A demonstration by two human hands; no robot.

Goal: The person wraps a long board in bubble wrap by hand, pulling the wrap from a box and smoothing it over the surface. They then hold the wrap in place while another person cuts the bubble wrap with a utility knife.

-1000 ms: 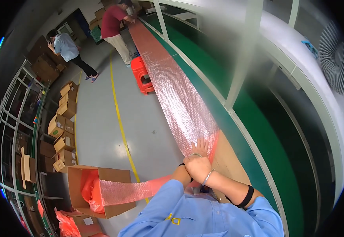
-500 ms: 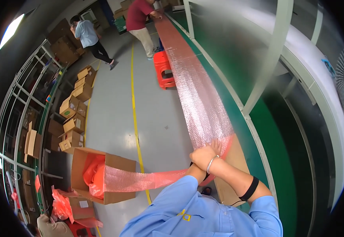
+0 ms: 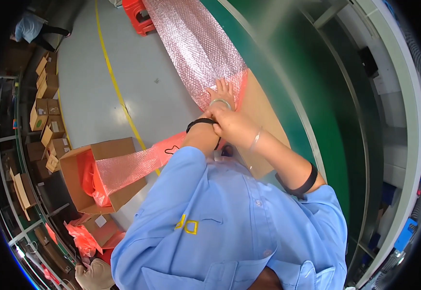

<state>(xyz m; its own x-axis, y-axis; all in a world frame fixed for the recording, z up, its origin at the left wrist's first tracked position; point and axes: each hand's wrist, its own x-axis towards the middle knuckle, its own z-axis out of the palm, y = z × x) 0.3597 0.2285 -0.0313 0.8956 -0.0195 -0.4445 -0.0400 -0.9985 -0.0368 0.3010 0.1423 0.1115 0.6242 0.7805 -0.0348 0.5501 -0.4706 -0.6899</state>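
Observation:
My left hand (image 3: pixel 223 90) lies palm down with its fingers spread on a long pink bubble-wrap sheet (image 3: pixel 198 43), near the sheet's close end. It wears a pale bangle, and a black band (image 3: pixel 202 123) circles the lower forearm. Crossing over from the right, my right hand (image 3: pixel 230 123) has its fingers curled over my left wrist, beside that band. Whether something small is under those fingers is hidden. A thin black cord loop (image 3: pixel 172 150) rests against the narrower bubble-wrap strip (image 3: pixel 128 167) left of my forearm.
That strip runs into an open cardboard box (image 3: pixel 126 191) holding red plastic film (image 3: pixel 91 179). A tan board (image 3: pixel 263 108) lies on the green bench (image 3: pixel 312 101). A red stool (image 3: pixel 140 19) stands beyond. Cartons (image 3: pixel 49 111) line the left, where a person (image 3: pixel 32 29) is walking.
The view has tipped down toward my body. More of my left hand's spread fingers shows, and my right hand now sits lower on the left wrist. The black cord loop has come into sight.

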